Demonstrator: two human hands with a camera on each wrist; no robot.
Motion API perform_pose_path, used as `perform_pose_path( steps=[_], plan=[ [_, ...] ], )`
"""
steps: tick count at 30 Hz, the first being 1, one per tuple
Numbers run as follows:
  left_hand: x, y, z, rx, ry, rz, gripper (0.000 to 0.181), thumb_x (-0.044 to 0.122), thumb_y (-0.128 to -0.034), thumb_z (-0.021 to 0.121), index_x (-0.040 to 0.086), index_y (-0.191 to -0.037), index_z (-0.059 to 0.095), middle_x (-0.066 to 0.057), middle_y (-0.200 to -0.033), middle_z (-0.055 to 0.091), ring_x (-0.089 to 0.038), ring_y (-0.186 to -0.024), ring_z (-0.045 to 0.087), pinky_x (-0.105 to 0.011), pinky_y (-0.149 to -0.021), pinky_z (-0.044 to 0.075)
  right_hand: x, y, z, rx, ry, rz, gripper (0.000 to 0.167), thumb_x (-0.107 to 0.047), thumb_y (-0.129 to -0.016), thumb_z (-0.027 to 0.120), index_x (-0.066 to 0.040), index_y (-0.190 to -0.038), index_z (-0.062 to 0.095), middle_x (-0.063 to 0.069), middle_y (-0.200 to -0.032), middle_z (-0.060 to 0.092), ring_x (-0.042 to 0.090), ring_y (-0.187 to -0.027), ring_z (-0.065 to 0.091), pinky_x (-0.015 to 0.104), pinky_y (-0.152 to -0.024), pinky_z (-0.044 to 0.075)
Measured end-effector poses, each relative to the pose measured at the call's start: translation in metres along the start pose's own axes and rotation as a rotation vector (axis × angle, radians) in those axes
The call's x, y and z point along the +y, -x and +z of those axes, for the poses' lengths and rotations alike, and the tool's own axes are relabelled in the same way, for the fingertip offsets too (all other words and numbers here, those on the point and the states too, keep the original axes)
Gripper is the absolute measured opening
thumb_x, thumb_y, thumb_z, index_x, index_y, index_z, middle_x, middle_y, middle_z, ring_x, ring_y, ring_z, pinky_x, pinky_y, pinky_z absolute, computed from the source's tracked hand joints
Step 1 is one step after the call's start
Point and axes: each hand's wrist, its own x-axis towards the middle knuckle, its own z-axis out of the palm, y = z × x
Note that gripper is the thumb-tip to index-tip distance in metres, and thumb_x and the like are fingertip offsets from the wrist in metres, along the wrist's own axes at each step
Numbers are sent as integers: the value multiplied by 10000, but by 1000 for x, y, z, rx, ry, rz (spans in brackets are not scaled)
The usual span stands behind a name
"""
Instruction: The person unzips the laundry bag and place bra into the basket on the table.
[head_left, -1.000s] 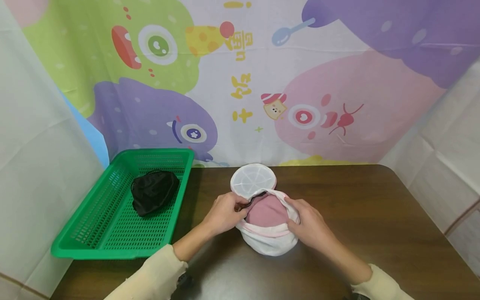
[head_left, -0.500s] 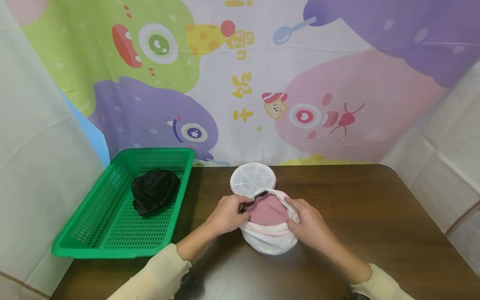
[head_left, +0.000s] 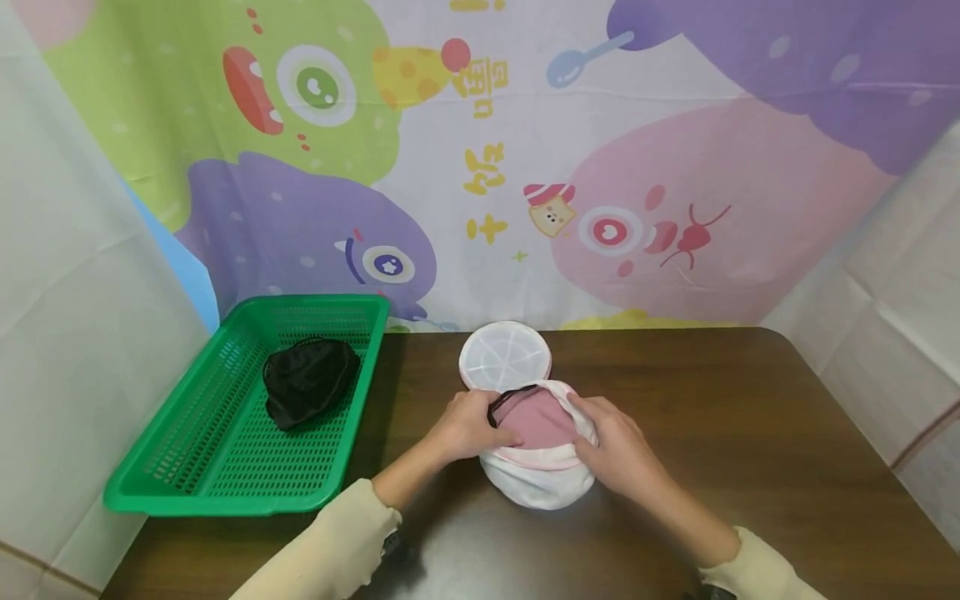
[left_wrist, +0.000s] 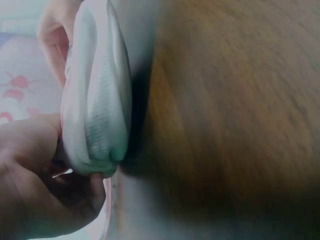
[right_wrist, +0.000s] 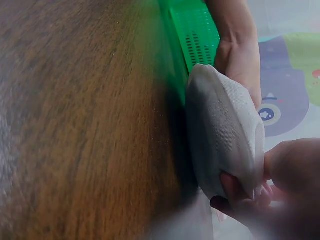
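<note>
A round white mesh laundry bag (head_left: 536,487) with pink trim stands on the table, its lid (head_left: 506,358) folded back behind it. Inside lies a dusky pink cloth item (head_left: 536,421) with a black edge along its left and back; its exact kind cannot be told. At the bag's left rim, my left hand (head_left: 468,429) grips the wall, its thumb over the pink cloth and a finger outside the mesh in the left wrist view. My right hand (head_left: 618,442) holds the right rim, its fingers curled against the outer mesh (right_wrist: 225,130) in the right wrist view.
On the left of the brown table (head_left: 712,400) stands a green perforated basket (head_left: 247,475). A crumpled black cloth bundle (head_left: 309,383) lies in it. A printed curtain (head_left: 487,275) hangs along the table's back edge, with white sheeting at both sides.
My left hand has shifted right along the bag's rim, its thumb now further over the pink cloth. More of the black edge shows. My right hand has stayed at the right rim.
</note>
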Motion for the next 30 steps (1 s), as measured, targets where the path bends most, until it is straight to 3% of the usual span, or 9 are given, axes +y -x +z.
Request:
perform_pose_path(
  steps=[5, 8, 12, 16, 18, 20, 23, 25, 30],
  plan=[
    [5, 1, 3, 25, -5, -13, 547, 514, -779, 1011, 177, -1151, 795, -11, -1044, 830, -213, -977, 730, -373, -845, 603, 8, -1, 5, 37, -7, -40, 574, 24, -920, 762, 45, -1488, 684, 241, -1338, 772, 440, -1209, 751, 636, -1047, 605],
    [6, 1, 6, 33, -28, -27, 577, 511, -814, 995, 161, -1220, 783, -46, -1125, 838, -243, -1048, 749, -420, -906, 618, 24, -4, 15, 75, -19, -82, 574, -11, -925, 756, 23, -1494, 689, 242, -1317, 773, 438, -1188, 754, 598, -1030, 620],
    [4, 0, 11, 39, -61, -38, 548, 487, -843, 978, 151, -1227, 776, -74, -1138, 841, -265, -1045, 762, -451, -890, 620, 49, -9, 29, 95, -24, -115, 586, -50, -949, 749, -25, -1530, 678, 219, -1325, 770, 411, -1182, 751, 554, -1016, 627],
    [0, 0, 14, 51, -72, -25, 507, 448, -872, 962, 162, -1247, 776, -72, -1130, 843, -266, -1022, 765, -461, -868, 616, 61, -10, 35, 99, -19, -128, 593, -36, -959, 700, -34, -1550, 664, 216, -1339, 760, 399, -1177, 746, 529, -999, 628],
    [-1, 1, 14, 63, -71, -10, 473, 419, -884, 953, 164, -1241, 776, -59, -1104, 841, -251, -995, 757, -448, -850, 609, 55, -8, 32, 101, -31, -135, 586, -3, -957, 657, -2, -1542, 659, 235, -1339, 755, 401, -1172, 747, 523, -1001, 630],
    [-2, 3, 13, 84, -70, 8, 446, 395, -893, 946, 163, -1234, 776, -40, -1073, 836, -227, -956, 741, -424, -823, 597, 32, -4, 18, 79, -33, -106, 583, 56, -940, 622, 49, -1522, 655, 254, -1356, 753, 439, -1196, 747, 620, -1023, 614],
    [-2, 8, 9, 120, -50, 27, 430, 357, -887, 946, 184, -1246, 784, -3, -1055, 831, -184, -915, 706, -381, -792, 569, 15, 0, 6, 51, -28, -78, 570, 104, -945, 594, 96, -1513, 638, 266, -1377, 748, 434, -1220, 750, 624, -1043, 608],
    [-1, 12, 4, 141, -23, 43, 425, 339, -896, 935, 196, -1267, 784, 7, -1057, 827, -174, -900, 685, -371, -777, 550, 14, 0, 5, 45, -17, -66, 568, 108, -948, 590, 103, -1515, 632, 262, -1386, 746, 429, -1228, 750, 621, -1042, 607],
    [-5, 19, -4, 205, 35, 70, 363, 299, -888, 916, 219, -1218, 790, 33, -1002, 795, -160, -879, 655, -352, -769, 521, 65, -10, 33, 79, 21, -91, 628, 42, -937, 606, 36, -1564, 619, 206, -1409, 742, 386, -1237, 750, 567, -1030, 616]
  ],
)
